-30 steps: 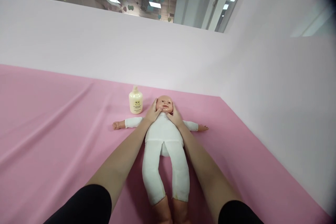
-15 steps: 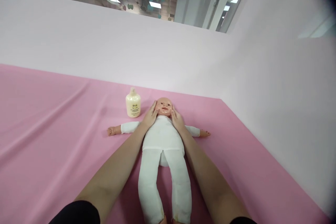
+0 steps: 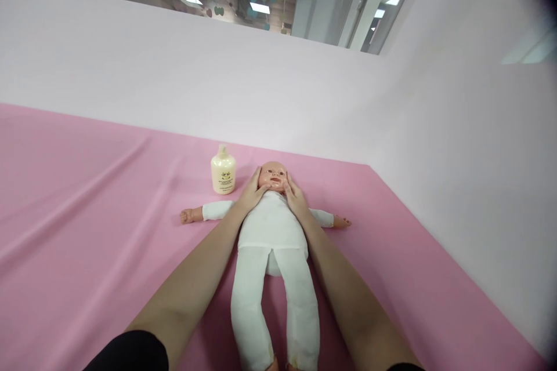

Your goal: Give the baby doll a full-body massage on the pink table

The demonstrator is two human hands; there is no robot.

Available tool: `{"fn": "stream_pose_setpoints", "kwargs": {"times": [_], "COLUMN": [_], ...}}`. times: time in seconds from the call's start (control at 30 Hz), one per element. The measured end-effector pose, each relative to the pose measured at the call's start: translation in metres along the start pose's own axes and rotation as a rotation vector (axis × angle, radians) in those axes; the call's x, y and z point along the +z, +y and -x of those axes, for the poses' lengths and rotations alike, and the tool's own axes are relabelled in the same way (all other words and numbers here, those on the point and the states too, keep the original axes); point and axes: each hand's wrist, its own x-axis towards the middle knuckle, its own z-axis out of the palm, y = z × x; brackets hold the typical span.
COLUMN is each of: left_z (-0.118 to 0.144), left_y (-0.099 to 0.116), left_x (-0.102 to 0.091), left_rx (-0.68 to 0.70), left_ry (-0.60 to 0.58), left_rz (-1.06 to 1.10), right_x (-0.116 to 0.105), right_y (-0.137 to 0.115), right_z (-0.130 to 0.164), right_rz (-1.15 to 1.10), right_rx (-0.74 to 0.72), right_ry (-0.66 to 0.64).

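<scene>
Both thumbs have slid inward; left hand [image 3: 250, 192] and right hand [image 3: 296, 200], fingers spread, cup the doll [image 3: 272, 226] head, body pointing toward the person.

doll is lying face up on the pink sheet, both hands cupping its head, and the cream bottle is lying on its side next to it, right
Not quite. In the head view the cream bottle stands upright beside the doll's head. The rest holds: the doll lies face up on the pink sheet, with the left hand and right hand cupping its head.
</scene>
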Motion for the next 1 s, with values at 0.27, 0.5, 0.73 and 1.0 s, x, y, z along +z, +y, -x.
{"fn": "stream_pose_setpoints", "kwargs": {"times": [0.27,0.5,0.73,1.0], "left_z": [0.0017,-0.0025,0.0006,-0.0041], "left_y": [0.0039,-0.0027,0.0039,-0.0043], "left_x": [-0.0005,0.0022,0.0022,0.0024], "left_rx": [0.016,-0.008,-0.049,-0.041], "left_ry": [-0.026,0.064,0.022,0.029], "left_rz": [-0.028,0.052,0.036,0.047], "right_x": [0.001,0.0001,0.0005,0.0011], "right_y": [0.0012,-0.0004,-0.0031,-0.0014], "right_z": [-0.0008,-0.0004,0.0008,-0.001], "right_rz": [-0.005,-0.089,-0.033,-0.102], "right_rx": [-0.001,-0.023,0.022,-0.048], "right_ry": [0.017,0.009,-0.01,0.017]}}
